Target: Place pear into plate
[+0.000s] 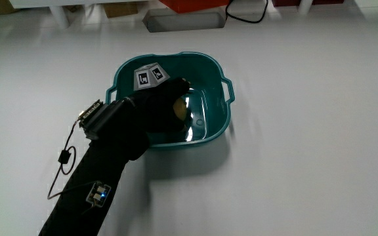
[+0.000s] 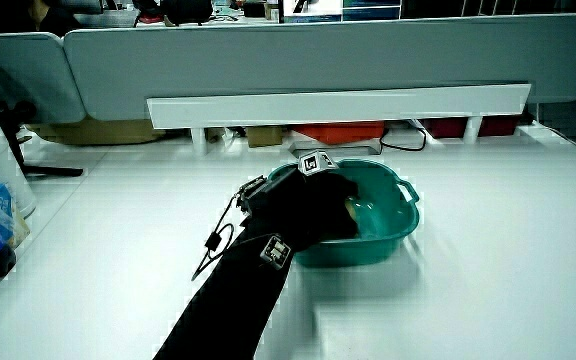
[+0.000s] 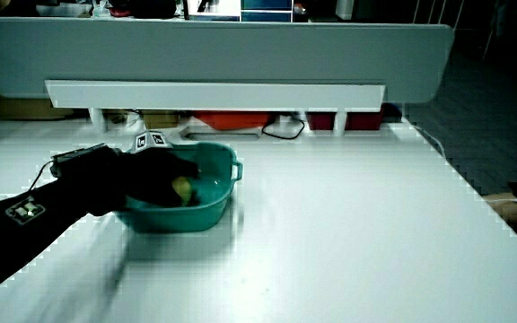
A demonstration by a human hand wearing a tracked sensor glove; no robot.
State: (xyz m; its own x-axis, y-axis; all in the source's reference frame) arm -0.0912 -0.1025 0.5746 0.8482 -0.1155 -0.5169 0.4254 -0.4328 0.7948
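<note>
Forearm reaches into the teal basin, the hand's grip closed around the yellow pear.

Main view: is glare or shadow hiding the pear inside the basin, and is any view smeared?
Main view: a bright glint sits on the teal basin floor beside the pear, which the hand partly covers; the basin's shadow falls on the table nearer the person. In a side view the forearm looks smeared, though the pear shows yellow.

table open around basin | basin walls hem hand
</note>
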